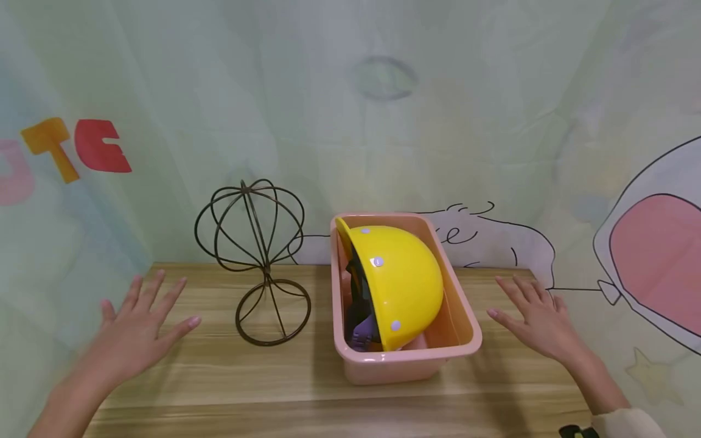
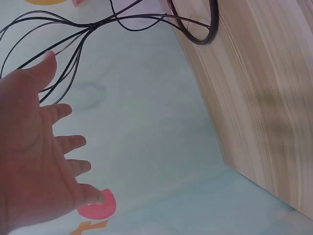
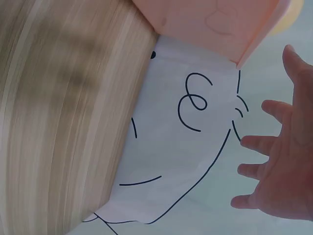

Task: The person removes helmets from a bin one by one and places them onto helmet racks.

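A yellow hard hat [image 1: 408,283] lies on its side in a pink plastic bin [image 1: 408,359], its dark inner straps and a purple part facing left. Left of the bin stands a dark wire rack [image 1: 268,267], with a round cage top and a ring base. My left hand [image 1: 134,334] is held out to the left of the rack, fingers spread, holding nothing; the left wrist view shows the wire cage [image 2: 90,27] beyond the thumb. Off the bin's right side my right hand [image 1: 539,322] also has its fingers spread and holds nothing.
The wood-grain table [image 1: 246,377] carries the rack and bin. A pale curtain [image 1: 328,121] printed with letters and cartoon shapes hangs behind it and along both sides. A small dark object [image 1: 577,431] shows by the right sleeve at the bottom edge.
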A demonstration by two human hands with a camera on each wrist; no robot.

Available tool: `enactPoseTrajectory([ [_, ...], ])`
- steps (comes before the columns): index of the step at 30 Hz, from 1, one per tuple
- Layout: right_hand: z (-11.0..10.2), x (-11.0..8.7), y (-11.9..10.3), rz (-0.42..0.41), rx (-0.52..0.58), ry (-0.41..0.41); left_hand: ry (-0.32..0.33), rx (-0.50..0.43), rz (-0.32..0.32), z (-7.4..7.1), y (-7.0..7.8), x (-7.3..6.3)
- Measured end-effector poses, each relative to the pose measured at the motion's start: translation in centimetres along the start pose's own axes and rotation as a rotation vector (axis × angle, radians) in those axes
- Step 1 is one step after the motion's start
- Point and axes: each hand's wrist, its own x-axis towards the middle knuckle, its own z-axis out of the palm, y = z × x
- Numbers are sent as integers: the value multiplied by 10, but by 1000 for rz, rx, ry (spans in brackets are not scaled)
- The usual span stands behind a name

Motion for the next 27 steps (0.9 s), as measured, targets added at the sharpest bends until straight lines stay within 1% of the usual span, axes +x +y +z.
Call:
enactPoseTrajectory([
  [3,0,1,-3,-32,46,-6,25,-5,23,1,2,1],
  [6,0,3,-6,-69,135,-24,59,-8,53,1,7,2],
  [9,0,5,-8,-113,238,-47,57,-31,65,1,12,2],
  [11,-1,6,-10,-146,292,-61,41,-66,63,-1,16,3],
  [13,-1,6,-12,-177,333,-78,31,-100,61,-2,21,3],
  [17,-2,8,-17,-224,413,-130,37,-145,73,-2,32,3],
  [22,0,11,-20,-263,460,-187,53,-175,91,0,47,3],
  [27,5,13,-20,-287,495,-212,67,-211,105,2,61,3],
])
